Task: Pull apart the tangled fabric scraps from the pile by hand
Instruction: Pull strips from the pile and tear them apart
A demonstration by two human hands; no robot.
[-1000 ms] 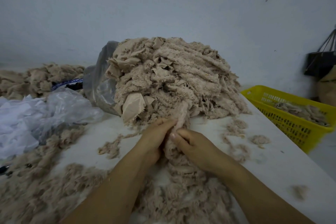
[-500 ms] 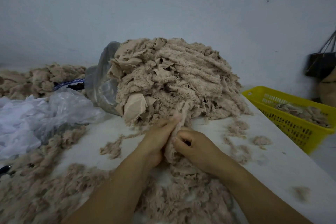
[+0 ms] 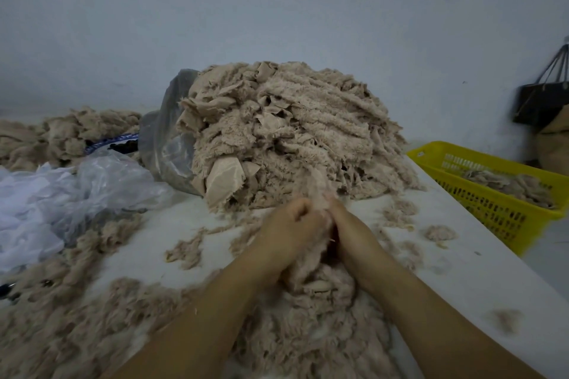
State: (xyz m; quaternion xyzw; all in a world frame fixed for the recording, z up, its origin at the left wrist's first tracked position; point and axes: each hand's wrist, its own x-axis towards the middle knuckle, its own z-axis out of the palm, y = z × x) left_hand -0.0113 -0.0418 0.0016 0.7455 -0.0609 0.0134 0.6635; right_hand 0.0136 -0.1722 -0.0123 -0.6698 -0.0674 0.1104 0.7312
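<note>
Where the pile [image 3: 295,132] meets the near part of the table [image 3: 462,274], we find the scrap [image 3: 324,221] in work. It is a narrow beige strip of fleecy cloth, caught between both hands just in front of the pile's foot. We note the left hand [image 3: 286,231] curled into a tight fist round it. The right hand [image 3: 354,237] presses close against the left, its fingertips seemingly folded onto the same strip, though blur hides exactly how they lie.

Handling, as we judge it: light, soft and limp, with no stiffness at all. The cloth sheds fluff freely, so its edges will likely fray or tear before a knot gives. The best hold is on the woven backing, close on either side of the tangle. The loose nap would slip or come away in tufts.

Long axis: the strip runs away from the person. Its upper end is blurred and points up into the pile. Its lower end trails back into the fluff [image 3: 308,332] heaped between the forearms.

Outward: more fluff covers the table's left side, with crumpled white plastic [image 3: 55,209] beyond it. A clear bag [image 3: 166,148] hugs the pile's left flank, and a second beige heap [image 3: 70,132] lies far left against the wall. Right of the table stands a yellow basket [image 3: 498,215] with a few scraps inside, and a dark bag [image 3: 542,101] hangs above it.
</note>
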